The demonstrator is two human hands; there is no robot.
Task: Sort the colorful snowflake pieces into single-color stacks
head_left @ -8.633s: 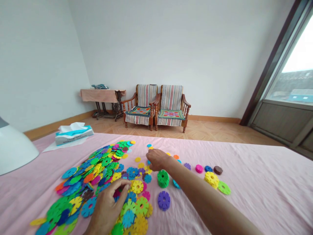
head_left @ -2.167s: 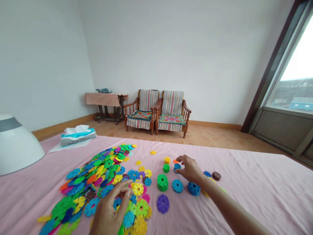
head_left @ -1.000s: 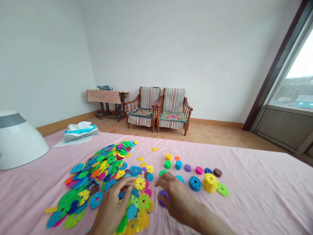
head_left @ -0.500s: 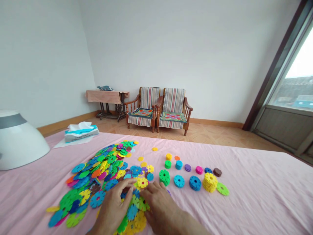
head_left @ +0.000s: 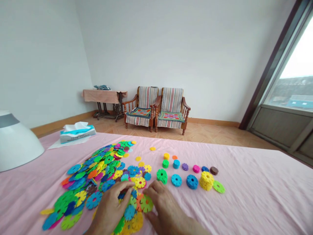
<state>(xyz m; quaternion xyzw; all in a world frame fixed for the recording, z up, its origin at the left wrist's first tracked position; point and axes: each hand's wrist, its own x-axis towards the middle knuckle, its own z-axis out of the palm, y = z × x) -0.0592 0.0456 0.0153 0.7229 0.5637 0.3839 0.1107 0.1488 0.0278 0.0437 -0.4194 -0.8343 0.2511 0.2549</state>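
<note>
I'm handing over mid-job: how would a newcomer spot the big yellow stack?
On the pink cloth, look right past the mixed pile. There, the yellow stack sits between a blue stack and a lime disc. It looks taller than both; the other yellow stack, farther back, is much smaller.

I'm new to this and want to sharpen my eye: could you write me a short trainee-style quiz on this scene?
1. Multiple choice: what colour is the stack between the large light blue stack and the large yellow stack?
a) pink
b) blue
c) brown

2. True or false: a white tissue pokes out of the tissue box.

3. In a word: which of the person's hands is nearer the large green stack?

Key:
1. b, the blue stack.
2. True.
3. Right: the right hand.
</note>
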